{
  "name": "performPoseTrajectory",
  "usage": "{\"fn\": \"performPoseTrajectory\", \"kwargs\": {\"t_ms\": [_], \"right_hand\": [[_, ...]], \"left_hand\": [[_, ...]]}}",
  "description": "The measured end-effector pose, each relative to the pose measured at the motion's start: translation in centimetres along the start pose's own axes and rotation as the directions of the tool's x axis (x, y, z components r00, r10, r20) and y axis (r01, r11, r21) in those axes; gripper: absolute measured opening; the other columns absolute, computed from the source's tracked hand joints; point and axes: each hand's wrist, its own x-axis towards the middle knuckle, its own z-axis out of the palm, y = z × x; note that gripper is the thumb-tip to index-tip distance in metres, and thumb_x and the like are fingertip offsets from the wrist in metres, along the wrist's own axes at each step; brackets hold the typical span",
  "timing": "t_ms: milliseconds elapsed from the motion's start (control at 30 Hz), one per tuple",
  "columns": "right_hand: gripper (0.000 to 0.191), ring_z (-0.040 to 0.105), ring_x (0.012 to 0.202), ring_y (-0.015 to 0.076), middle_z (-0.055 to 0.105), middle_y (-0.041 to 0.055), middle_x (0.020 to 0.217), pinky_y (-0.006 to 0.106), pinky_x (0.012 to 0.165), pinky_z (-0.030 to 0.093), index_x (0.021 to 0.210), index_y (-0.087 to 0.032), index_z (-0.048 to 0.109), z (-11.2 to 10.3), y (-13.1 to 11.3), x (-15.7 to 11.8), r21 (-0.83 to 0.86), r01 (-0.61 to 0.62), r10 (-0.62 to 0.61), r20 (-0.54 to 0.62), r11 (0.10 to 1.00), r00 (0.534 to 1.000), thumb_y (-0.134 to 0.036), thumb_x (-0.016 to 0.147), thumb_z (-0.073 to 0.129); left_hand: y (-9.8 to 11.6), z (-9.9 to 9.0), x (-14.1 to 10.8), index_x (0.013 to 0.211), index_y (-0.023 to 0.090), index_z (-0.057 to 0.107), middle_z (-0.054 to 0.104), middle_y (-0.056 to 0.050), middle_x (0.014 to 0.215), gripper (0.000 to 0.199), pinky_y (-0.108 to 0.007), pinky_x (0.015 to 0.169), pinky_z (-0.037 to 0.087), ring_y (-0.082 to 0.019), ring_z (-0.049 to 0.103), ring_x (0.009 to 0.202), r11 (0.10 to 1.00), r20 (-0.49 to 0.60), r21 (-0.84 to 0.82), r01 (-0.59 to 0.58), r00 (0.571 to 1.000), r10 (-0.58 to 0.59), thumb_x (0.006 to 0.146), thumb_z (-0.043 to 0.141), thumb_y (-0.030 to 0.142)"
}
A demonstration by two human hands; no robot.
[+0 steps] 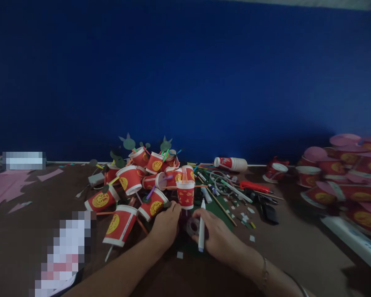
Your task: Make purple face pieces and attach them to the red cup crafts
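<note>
A red paper cup (185,194) with a white rim and orange straws stands upright in the middle. My left hand (167,222) is closed at the cup's lower left; what its fingers pinch, if anything, is hidden. My right hand (214,235) lies to the cup's lower right, fingers wrapped round a white marker (202,229) that points up. A roll of tape (193,226) sits by the fingers of that hand. Left of the cup is a pile of similar red cups (129,180) with coloured straws and green paper shapes.
Pens, sticks and paper scraps (244,216) lie right of centre, near a red-handled tool (255,187). Stacked cups (230,163) rest behind. At the right are more cups with pink paper (315,154) and a white power strip (355,241). Pink paper (9,185) lies left.
</note>
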Motion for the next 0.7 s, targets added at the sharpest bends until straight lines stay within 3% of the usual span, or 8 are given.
{"fn": "performPoseTrajectory", "kwargs": {"t_ms": [200, 700], "right_hand": [[0.036, 0.053, 0.083, 0.0194, 0.056, 0.0043, 0.092, 0.028, 0.073, 0.041, 0.100, -0.021, 0.047, 1.9, 0.4, 0.2, 0.045, 0.037, -0.037, -0.007, 0.998, 0.999, -0.010, 0.068, 0.060], [0.033, 0.051, 0.084, 0.0214, 0.057, 0.0054, 0.090, 0.033, 0.078, 0.040, 0.098, -0.019, 0.048, 2.2, 0.0, 0.4, -0.052, 0.114, -0.114, 0.005, 0.992, 0.993, -0.008, 0.068, 0.057]], "left_hand": [[-0.2, 0.1, 0.1, 0.098, 0.017, 0.046, 0.054, -0.006, 0.101, 0.027, -0.028, 0.075, 0.048, -0.016, 0.059, 0.086, 0.999, -0.002, -0.046, -0.021, 1.000, 0.021, 0.079, 0.038, 0.001], [-0.2, 0.4, 0.0, 0.096, 0.017, 0.047, 0.052, -0.006, 0.102, 0.021, -0.028, 0.072, 0.049, -0.016, 0.058, 0.082, 0.996, -0.067, -0.054, -0.068, 0.996, 0.064, 0.082, 0.036, 0.006]]}}
